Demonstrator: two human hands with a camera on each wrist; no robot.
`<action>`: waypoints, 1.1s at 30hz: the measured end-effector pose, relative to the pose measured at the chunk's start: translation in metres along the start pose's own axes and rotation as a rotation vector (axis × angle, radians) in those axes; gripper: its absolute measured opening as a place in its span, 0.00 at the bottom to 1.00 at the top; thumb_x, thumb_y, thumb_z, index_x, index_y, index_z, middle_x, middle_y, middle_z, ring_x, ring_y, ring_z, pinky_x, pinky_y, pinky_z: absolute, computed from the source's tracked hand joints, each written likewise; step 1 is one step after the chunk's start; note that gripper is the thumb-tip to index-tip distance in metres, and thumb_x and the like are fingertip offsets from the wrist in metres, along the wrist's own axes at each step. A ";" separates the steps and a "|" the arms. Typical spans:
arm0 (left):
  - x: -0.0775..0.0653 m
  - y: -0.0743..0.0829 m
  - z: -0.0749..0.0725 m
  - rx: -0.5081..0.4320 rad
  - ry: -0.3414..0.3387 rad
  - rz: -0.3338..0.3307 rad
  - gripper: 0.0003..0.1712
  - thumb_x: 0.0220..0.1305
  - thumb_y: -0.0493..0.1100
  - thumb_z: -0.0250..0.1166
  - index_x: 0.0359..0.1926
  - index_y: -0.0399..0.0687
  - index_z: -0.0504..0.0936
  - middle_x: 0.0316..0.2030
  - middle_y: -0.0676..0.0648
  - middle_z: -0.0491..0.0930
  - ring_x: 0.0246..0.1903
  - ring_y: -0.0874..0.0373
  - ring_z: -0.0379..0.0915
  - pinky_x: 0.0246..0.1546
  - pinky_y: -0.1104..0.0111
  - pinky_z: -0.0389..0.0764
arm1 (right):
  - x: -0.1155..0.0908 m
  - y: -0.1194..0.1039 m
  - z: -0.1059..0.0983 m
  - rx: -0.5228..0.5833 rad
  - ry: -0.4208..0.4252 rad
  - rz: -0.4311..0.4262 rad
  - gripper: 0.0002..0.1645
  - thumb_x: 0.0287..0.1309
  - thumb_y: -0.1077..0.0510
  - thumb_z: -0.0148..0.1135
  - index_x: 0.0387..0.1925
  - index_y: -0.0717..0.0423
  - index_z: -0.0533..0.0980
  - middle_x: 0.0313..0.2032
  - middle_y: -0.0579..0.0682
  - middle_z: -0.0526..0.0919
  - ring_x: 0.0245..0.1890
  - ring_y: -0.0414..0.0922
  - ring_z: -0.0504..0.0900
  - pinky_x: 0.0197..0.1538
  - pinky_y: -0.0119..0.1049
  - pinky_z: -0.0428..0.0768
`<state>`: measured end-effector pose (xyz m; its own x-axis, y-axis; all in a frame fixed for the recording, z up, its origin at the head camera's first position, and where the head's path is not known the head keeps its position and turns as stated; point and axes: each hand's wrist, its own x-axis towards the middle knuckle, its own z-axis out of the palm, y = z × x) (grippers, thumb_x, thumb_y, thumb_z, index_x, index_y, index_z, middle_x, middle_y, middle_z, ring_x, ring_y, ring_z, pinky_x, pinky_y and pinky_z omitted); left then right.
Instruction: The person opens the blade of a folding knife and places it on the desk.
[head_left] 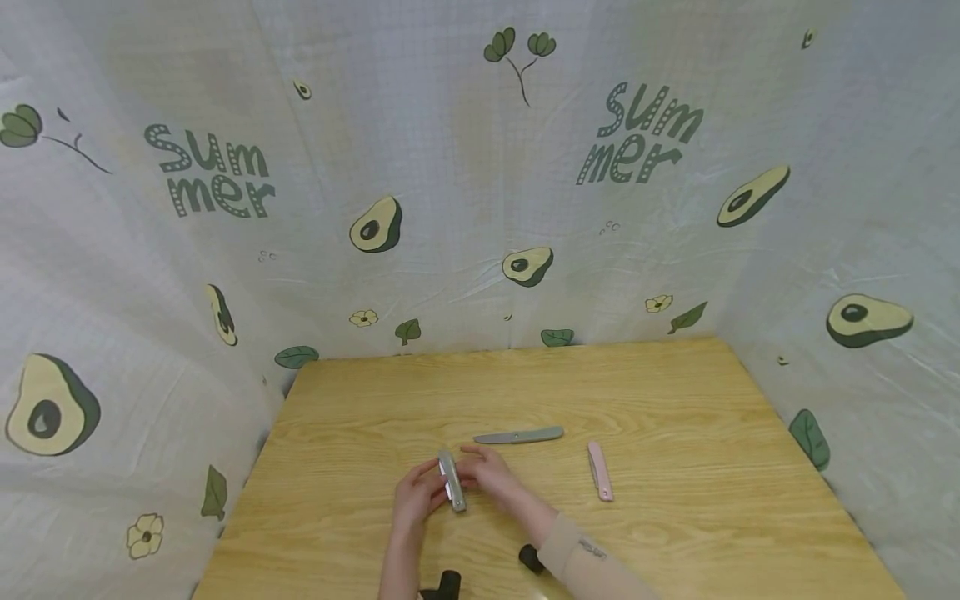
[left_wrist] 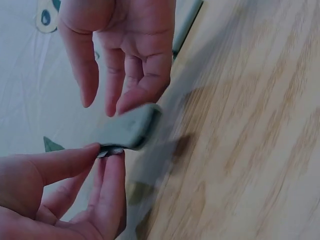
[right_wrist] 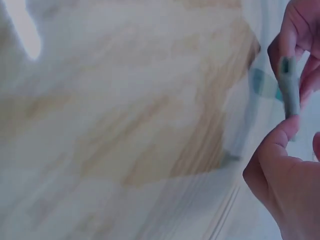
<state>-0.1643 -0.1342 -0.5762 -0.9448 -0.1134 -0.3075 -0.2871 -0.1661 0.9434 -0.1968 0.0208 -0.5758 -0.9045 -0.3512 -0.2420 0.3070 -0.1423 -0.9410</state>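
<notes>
A grey-green folding knife [head_left: 452, 482] is held above the table between my two hands, a pale blade edge showing along its side. My left hand [head_left: 417, 498] pinches it between thumb and fingers; in the left wrist view the grip is at the blade side, below the blurred handle [left_wrist: 131, 127]. My right hand [head_left: 491, 477] is at the other side of the knife, its fingers loosely bent and a fingertip touching the handle's end. A second grey-green knife [head_left: 519, 436] lies unfolded behind the hands. To their right rests a pink folding knife [head_left: 600, 472].
The wooden table [head_left: 675, 417] is enclosed by a white cloth [head_left: 450, 167] printed with avocados and leaves. Black wrist gear [head_left: 531, 558] is on the right wrist, and another black piece [head_left: 448, 585] is by the left forearm.
</notes>
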 end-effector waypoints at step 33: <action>0.010 -0.011 0.080 -0.107 -0.456 0.075 0.29 0.62 0.28 0.61 0.65 0.27 0.67 0.34 0.51 0.80 0.33 0.61 0.80 0.36 0.66 0.86 | -0.058 -0.034 -0.082 -0.162 0.068 -0.114 0.33 0.65 0.59 0.60 0.67 0.67 0.63 0.42 0.57 0.77 0.36 0.45 0.81 0.39 0.40 0.85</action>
<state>-0.1837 -0.0552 -0.5795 -0.9423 0.3084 -0.1302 -0.2199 -0.2769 0.9354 -0.1787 0.1216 -0.5489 -0.9501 -0.2777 -0.1421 0.1549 -0.0245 -0.9876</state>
